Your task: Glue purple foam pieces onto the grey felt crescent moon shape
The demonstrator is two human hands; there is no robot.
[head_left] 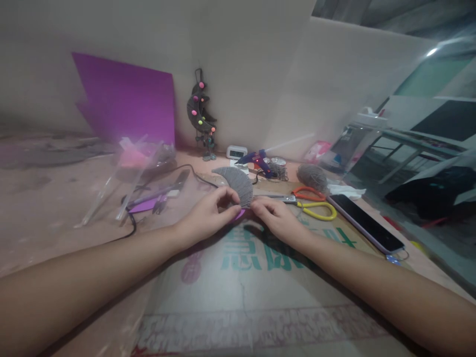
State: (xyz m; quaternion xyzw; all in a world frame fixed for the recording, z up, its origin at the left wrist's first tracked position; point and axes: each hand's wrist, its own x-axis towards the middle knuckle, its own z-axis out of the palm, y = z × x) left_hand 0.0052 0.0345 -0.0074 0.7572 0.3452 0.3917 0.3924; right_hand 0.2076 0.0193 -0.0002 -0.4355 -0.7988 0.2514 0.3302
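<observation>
A crescent moon [238,181] wrapped in grey yarn stands tilted between my hands, its tip pointing up and left. My left hand [213,210] pinches its lower left edge with thumb and bent fingers; a bit of purple [240,214] shows under the thumb. My right hand [277,215] is closed at the crescent's lower right edge, fingertips pressed together; the yarn strand there is too fine to make out. Scissors [316,208] with orange and yellow handles lie just beyond my right hand.
A printed cardboard sheet [238,297] lies beneath my hands. A blue glue gun [260,161], white digital clock [237,151] and grey yarn ball [311,176] sit behind. A phone [366,223] lies right. Purple card [130,99] and a decorated moon hanging [201,111] are by the wall.
</observation>
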